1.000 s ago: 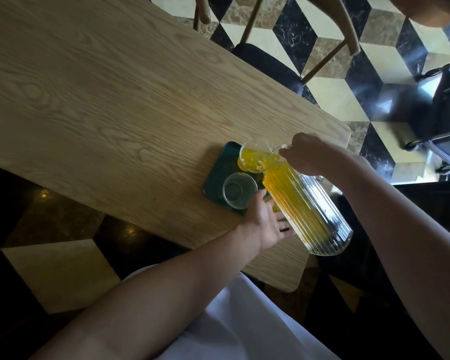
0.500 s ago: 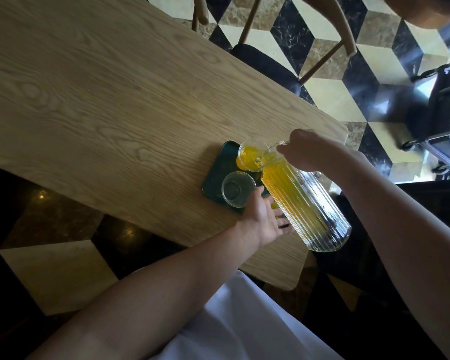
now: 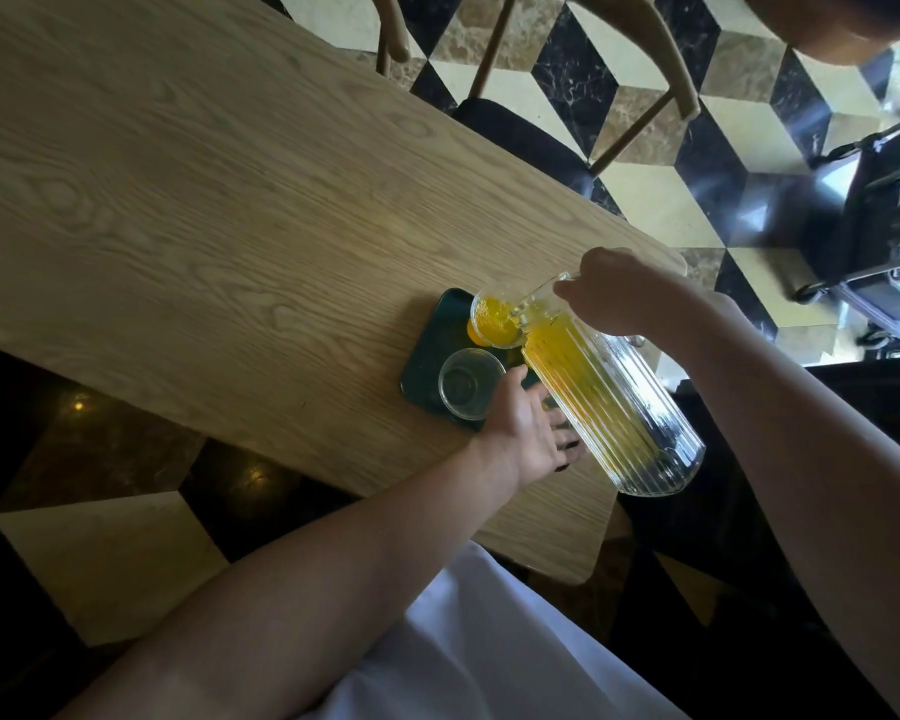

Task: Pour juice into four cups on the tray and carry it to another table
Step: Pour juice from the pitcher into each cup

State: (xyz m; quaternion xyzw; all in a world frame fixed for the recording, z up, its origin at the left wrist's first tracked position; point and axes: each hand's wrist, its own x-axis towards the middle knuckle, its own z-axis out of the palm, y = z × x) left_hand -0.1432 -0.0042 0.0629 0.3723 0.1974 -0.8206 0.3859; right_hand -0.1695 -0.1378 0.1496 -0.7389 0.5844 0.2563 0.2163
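Observation:
A dark green tray [image 3: 434, 350] lies on the wooden table near its right end. On its far side a clear cup [image 3: 493, 318] holds orange juice. An empty clear cup [image 3: 467, 383] stands on the near side. My right hand [image 3: 619, 291] grips the top of a ribbed glass pitcher [image 3: 614, 402] of orange juice, tilted with its spout over the far cup. My left hand [image 3: 528, 426] rests with fingers spread at the tray's near right edge, under the pitcher. The pitcher and my hand hide the rest of the tray.
The wooden table [image 3: 204, 226] stretches far to the left. A wooden chair with a dark seat [image 3: 531, 142] stands just beyond the table's far edge. A black wheeled cart [image 3: 874, 241] is at the right on the chequered floor. My white clothing [image 3: 463, 641] is below.
The juice level in the far cup has risen a little as the pitcher stays tilted over it. Both hands are where they were.

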